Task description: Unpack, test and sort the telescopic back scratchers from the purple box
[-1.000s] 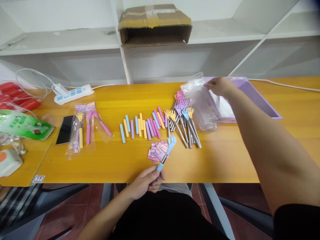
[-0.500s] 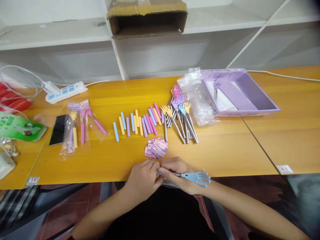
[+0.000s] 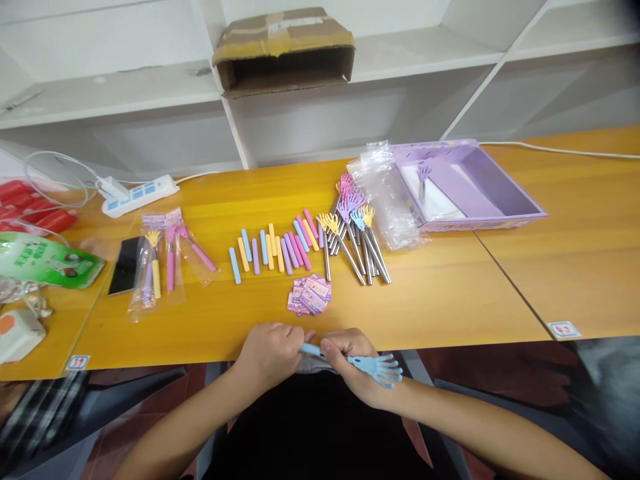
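Observation:
A light-blue back scratcher (image 3: 376,368) with a hand-shaped head lies across both hands at the table's front edge. My left hand (image 3: 273,353) is closed around its blue handle sleeve (image 3: 311,349). Closer to the head, my right hand (image 3: 353,360) grips the shaft, thumb on top. Just beyond the hands lies a small pile of printed cards (image 3: 310,295). Loose coloured handle sleeves (image 3: 277,248) in blue, yellow, purple and pink lie behind it. To their right is a heap of metal-shafted back scratchers (image 3: 357,230) without sleeves.
Clear plastic bags (image 3: 385,197) lean against a purple box (image 3: 500,187). Bagged back scratchers (image 3: 170,260) partly cover a black phone (image 3: 125,267) at left. Behind them is a power strip (image 3: 143,195). A cardboard box (image 3: 287,47) sits on the shelf.
My hands have moved apart slightly, so more of the blue sleeve shows between them. The scratcher's head has shifted left and down. The camera view has tilted a little.

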A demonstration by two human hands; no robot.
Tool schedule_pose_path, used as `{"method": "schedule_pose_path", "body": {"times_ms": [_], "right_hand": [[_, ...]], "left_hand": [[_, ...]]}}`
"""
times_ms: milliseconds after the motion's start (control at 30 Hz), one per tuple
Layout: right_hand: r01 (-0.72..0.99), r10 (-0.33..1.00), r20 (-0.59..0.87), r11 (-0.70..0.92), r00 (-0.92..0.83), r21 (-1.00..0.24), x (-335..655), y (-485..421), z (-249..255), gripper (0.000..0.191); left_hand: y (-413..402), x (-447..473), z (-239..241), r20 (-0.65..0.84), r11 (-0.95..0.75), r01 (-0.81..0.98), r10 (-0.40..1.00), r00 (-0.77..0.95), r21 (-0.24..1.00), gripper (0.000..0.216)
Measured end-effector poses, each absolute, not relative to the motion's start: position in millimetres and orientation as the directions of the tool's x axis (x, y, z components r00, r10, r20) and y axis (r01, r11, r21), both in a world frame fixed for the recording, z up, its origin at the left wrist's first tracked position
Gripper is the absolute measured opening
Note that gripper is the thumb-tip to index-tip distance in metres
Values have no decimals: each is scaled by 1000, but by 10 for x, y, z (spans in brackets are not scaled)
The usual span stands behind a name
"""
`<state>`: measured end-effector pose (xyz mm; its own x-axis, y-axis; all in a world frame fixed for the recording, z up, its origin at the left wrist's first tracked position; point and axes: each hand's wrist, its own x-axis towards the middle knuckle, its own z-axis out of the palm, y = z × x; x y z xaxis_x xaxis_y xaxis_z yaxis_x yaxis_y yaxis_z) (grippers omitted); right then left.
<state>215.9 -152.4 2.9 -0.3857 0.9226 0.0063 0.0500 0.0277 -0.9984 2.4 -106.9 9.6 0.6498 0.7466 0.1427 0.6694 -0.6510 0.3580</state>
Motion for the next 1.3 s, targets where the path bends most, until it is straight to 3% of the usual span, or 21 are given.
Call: {"method": "schedule_pose_path", "body": {"times_ms": [167, 333, 533, 767, 933, 1000, 1133, 1200, 1300], "right_hand": [[48, 923, 42, 66, -382, -997, 2211, -1584, 63, 57], [95, 900, 85, 138, -427, -986, 2275, -1552, 105, 53], [25, 895, -57, -52, -443, -998, 2186, -1498, 138, 58], [28, 919, -25, -15, -394, -999, 2352, -1600, 160, 62], [42, 971, 134, 145, -196, -989, 2958, -1454, 327, 64], [131, 963, 224, 244, -150, -961, 3190, -1260, 424, 60], [305, 945, 327, 313, -5, -899, 3460, -757, 522, 51], [338, 958, 274, 232, 81, -912, 3502, -519, 495, 53], [425, 972, 139, 46, 191, -904, 3487, -223, 382, 44]], "left_hand": [[-1088, 19, 196, 60, -526, 646, 798, 599, 553, 45], [-1049, 61, 269, 79, -514, 647, 813, 577, 564, 46], [-987, 123, 299, 87, -503, 665, 828, 554, 553, 47], [-908, -287, 244, 66, -546, 752, 823, 565, 371, 46], [-476, -1047, 372, -21, -156, 985, 987, 158, 78, 35], [-288, -1209, 432, -38, -33, 995, 999, 37, 97, 40], [58, -1224, 445, -37, 76, 956, 997, -68, 282, 39], [191, -1165, 404, -42, 96, 961, 995, -88, 259, 41], [295, -1074, 341, -64, 127, 985, 991, -120, 121, 57]]}}
